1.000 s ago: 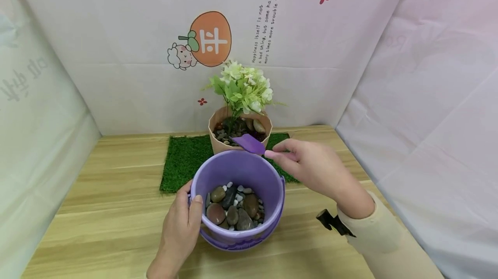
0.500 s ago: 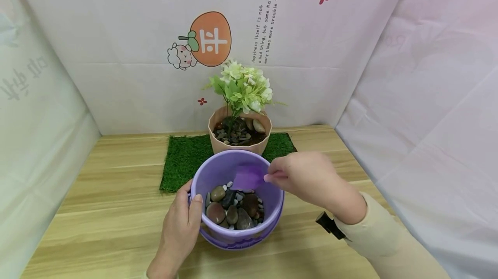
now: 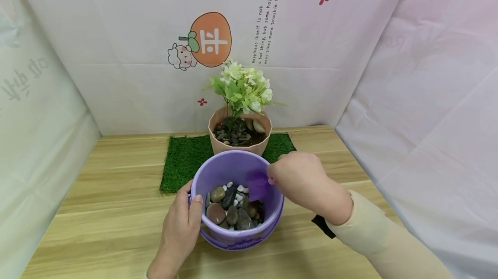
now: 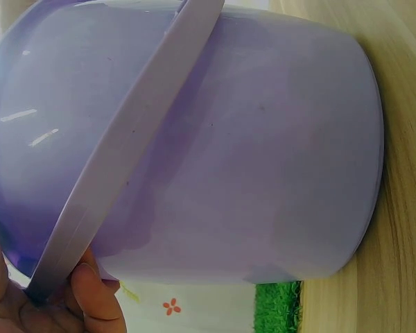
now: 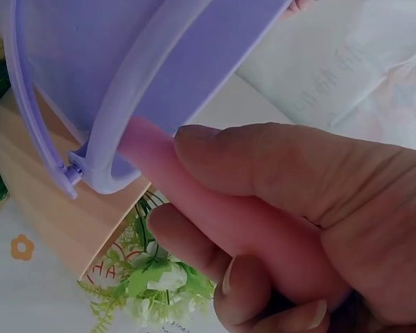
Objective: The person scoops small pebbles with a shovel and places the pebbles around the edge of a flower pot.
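Note:
A purple bucket (image 3: 221,166) stands on the table with several dark and brown stones (image 3: 232,215) and small white pebbles inside. My left hand (image 3: 180,222) grips its left rim, thumb over the edge; in the left wrist view the fingers are by the end of the bucket's lowered carrying handle (image 4: 118,159). My right hand (image 3: 301,186) holds a small shovel by its pink handle (image 5: 229,222), fingers curled round it. The purple shovel blade (image 3: 257,186) points down inside the bucket at the right wall, close over the stones, its tip blurred.
Right behind the bucket is a peach flowerpot (image 3: 218,144) with a white-flowered plant (image 3: 245,88), soil and stones. It stands on a green turf mat (image 3: 180,166) on the wooden table (image 3: 116,184). Printed cloth (image 3: 136,97) hangs at the back and both sides.
My right hand has brought the shovel from over the flowerpot's front down into the bucket, tipping the blade downward along the right wall. The left hand and bucket have stayed put.

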Demonstrator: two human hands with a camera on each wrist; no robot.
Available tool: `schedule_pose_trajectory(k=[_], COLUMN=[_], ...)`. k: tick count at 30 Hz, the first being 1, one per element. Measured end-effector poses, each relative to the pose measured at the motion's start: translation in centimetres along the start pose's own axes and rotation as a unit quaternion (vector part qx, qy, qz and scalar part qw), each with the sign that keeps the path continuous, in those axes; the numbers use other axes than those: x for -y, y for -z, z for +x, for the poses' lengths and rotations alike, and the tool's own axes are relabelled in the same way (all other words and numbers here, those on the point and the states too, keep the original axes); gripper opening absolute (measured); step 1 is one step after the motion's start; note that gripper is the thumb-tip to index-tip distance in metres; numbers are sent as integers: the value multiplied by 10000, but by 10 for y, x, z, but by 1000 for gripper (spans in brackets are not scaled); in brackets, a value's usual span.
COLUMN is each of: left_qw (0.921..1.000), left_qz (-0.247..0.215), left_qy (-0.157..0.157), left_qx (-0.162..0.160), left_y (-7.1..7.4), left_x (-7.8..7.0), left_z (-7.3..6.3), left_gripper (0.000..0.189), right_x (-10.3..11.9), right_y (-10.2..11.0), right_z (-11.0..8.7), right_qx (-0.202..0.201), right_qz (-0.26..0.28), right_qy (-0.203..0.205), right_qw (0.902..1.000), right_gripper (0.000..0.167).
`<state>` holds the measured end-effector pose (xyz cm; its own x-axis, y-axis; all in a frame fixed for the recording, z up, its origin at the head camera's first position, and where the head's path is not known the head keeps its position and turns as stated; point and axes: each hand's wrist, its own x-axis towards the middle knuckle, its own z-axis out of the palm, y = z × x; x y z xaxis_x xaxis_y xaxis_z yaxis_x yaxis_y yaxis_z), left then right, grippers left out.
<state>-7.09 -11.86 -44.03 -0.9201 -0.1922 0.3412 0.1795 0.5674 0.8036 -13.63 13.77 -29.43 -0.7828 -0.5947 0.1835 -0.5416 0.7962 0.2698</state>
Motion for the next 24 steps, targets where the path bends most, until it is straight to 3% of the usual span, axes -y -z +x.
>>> schedule_pose_trajectory(k=[5,12,20,24], left_qw=[10000,10000,9999,9999], left_qz=[12,-2,-14,-22], left_qy=[16,72,113,111], left_qx=[3,11,31,31], left_y=[0,0,0,-1], left_x=[0,0,-1,0], left_z=[0,0,0,1], left_gripper=[45,45,45,46], right_x=[5,10,13,12], right_y=[-2,-4,0,0], right_z=[3,5,10,12], right_qx=[173,56,432,270], right_qz=[-280,-730,-833,-821], right_qy=[-22,181,270,405], right_qw=[9995,9971,9952,9954], right_gripper=[33,50,46,47])
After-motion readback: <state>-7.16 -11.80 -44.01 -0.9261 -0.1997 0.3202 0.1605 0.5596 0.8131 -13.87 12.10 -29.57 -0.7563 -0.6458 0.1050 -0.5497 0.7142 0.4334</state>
